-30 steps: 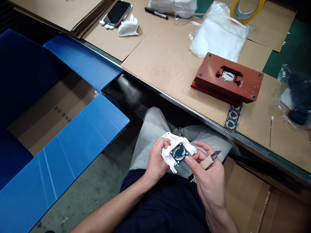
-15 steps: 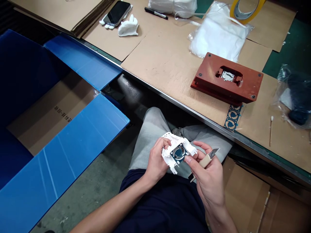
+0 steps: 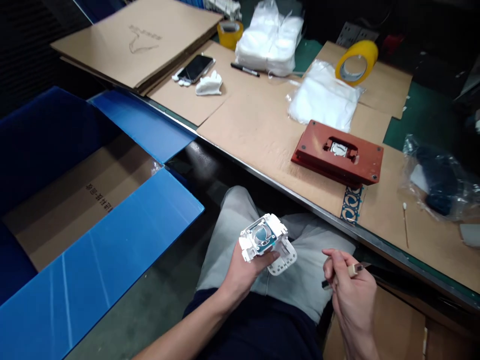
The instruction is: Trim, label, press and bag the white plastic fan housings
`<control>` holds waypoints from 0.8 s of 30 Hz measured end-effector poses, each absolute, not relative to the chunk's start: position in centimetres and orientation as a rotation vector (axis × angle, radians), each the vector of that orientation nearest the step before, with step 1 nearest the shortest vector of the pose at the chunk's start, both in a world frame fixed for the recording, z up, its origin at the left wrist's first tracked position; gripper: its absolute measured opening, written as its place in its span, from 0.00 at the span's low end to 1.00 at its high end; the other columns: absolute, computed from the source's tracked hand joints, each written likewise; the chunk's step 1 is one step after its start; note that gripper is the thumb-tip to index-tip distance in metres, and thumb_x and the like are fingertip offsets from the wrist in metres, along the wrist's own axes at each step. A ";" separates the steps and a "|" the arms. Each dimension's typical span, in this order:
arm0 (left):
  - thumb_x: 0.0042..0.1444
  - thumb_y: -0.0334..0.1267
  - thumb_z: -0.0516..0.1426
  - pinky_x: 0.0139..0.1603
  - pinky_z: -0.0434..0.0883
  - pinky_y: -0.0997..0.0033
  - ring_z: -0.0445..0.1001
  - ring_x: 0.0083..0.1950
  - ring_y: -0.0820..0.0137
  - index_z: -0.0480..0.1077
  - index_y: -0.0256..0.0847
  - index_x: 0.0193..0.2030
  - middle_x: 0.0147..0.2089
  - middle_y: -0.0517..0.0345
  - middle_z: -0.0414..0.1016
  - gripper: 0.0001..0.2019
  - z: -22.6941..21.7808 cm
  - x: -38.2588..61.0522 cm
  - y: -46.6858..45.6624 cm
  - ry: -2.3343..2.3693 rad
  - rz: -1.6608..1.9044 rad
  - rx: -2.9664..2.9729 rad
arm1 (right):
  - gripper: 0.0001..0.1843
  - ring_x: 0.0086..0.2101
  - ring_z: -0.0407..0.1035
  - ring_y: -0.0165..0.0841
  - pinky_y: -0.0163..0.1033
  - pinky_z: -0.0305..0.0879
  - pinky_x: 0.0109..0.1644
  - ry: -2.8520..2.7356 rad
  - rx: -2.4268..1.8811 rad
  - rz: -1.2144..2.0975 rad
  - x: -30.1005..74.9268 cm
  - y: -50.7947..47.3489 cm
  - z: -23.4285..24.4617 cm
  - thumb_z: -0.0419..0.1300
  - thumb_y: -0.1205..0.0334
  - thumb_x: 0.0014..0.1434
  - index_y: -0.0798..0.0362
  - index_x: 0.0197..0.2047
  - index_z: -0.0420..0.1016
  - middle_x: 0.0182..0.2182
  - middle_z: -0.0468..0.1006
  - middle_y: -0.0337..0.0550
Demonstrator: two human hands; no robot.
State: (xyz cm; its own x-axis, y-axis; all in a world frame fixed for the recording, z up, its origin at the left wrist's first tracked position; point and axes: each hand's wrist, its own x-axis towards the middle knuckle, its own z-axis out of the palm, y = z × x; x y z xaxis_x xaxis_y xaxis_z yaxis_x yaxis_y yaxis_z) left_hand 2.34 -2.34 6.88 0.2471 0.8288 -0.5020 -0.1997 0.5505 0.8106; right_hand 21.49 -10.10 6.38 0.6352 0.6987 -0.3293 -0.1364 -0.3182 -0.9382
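My left hand (image 3: 243, 272) cradles a white moulded plastic part (image 3: 280, 260) above my lap, with fingers curled beneath it and the thumb across its lower edge. A round blue-grey fan-like centre (image 3: 262, 236) in a dark square frame faces up on the part. My right hand (image 3: 350, 295) is apart from it, off to the right over my knee. That hand pinches a craft knife (image 3: 354, 270) with a beige handle and a short metal blade pointing right. My fingers hide most of the handle.
To the left stands a blue corrugated plastic bin with a flap (image 3: 131, 235) folded open. A cardboard-covered table edge (image 3: 300, 197) runs ahead, bearing a red mould block (image 3: 337, 155), a plastic bag (image 3: 324, 100), yellow tape (image 3: 356, 62), a phone (image 3: 195, 68) and a marker (image 3: 245, 70).
My right hand has drawn away from the white part to the right, taking the knife. The part has turned in my left hand, and the view has tilted up, showing more of the table.
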 end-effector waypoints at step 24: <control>0.40 0.52 0.73 0.46 0.72 0.60 0.79 0.41 0.59 0.75 0.41 0.45 0.40 0.49 0.80 0.28 2.4 2.1 1.5 0.944 0.705 0.531 | 0.40 0.57 0.69 0.49 0.55 0.60 0.65 -1.197 -1.795 0.210 40.8 5.5 20.1 0.73 0.48 0.50 0.49 0.64 0.72 0.57 0.77 0.50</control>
State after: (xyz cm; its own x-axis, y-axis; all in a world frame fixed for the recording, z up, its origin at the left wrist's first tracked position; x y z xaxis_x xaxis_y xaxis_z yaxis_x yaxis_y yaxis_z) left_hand 2.11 1.51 2.40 0.3970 0.7425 -0.5395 -0.3070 0.6614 0.6843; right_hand 40.78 5.46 20.13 0.5088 0.7945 0.3316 0.6343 -0.0856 -0.7683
